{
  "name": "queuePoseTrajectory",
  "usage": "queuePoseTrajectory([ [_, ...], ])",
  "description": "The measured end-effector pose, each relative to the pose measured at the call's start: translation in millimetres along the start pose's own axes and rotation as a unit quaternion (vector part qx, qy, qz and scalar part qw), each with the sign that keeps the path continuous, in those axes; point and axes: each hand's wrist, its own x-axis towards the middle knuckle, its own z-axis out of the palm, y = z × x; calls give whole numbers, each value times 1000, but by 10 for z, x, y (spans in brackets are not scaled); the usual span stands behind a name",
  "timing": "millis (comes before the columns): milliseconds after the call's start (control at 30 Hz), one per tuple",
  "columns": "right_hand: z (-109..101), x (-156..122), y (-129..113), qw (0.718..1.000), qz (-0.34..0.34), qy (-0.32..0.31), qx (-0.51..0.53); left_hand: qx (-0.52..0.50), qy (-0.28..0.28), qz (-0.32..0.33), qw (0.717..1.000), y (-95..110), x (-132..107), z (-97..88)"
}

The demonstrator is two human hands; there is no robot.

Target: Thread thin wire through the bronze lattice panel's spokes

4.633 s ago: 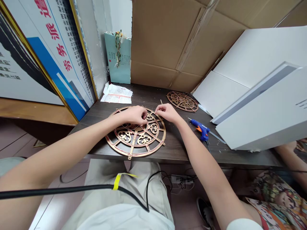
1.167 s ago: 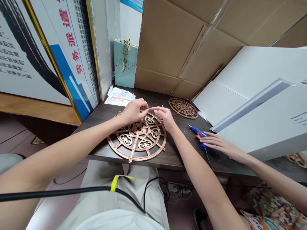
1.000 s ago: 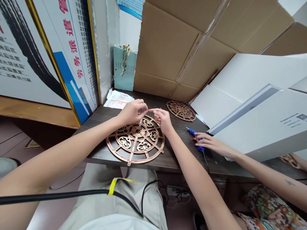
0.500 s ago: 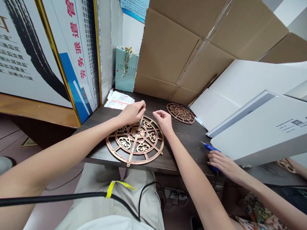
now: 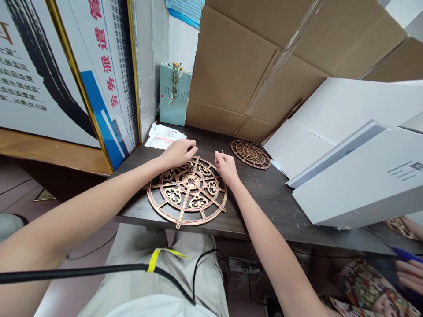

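A round openwork wooden disc (image 5: 181, 215) with spokes, rings and trefoil cut-outs lies flat at the table's front edge, with thin reddish lines along its rings. Over its far left part is my left hand (image 5: 178, 153), its fingers curled together; whether anything is in them is hidden. My right hand (image 5: 226, 167) is beside the disc's far right rim, with thumb and fingers pinched. A tiny pale sliver shows at its fingertips, too small to name.
A second, darker openwork disc (image 5: 250, 154) lies farther back. Crumpled paper (image 5: 161, 137) and a light-blue bag (image 5: 175, 94) are at the back left. Cardboard (image 5: 238, 66) and white boxes (image 5: 357, 176) enclose the table. Another person's hand (image 5: 410, 275) holds a blue tool at the lower right.
My left hand has lowered and shifted slightly left; my right hand's fingertips have closed up and turned. The other person's hand with the blue tool has left the table edge towards the lower right.
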Motion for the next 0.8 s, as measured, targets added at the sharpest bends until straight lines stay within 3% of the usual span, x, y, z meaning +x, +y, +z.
queuePoseTrajectory([
  [400,-216,-105,-244,996,-35,-59,-58,-45,-38,49,997,54,-19,-11],
  [567,-223,-132,-226,985,-34,-111,-127,-58,-25,46,997,174,-42,-205],
  [667,-308,-82,-160,980,-11,-54,-193,-59,1,38,998,272,-269,-445],
  [767,-434,-22,-60,965,37,17,-259,31,29,-12,999,448,-771,-688],
  [800,-463,-9,-31,960,55,27,-273,66,65,-52,994,525,-987,-748],
])
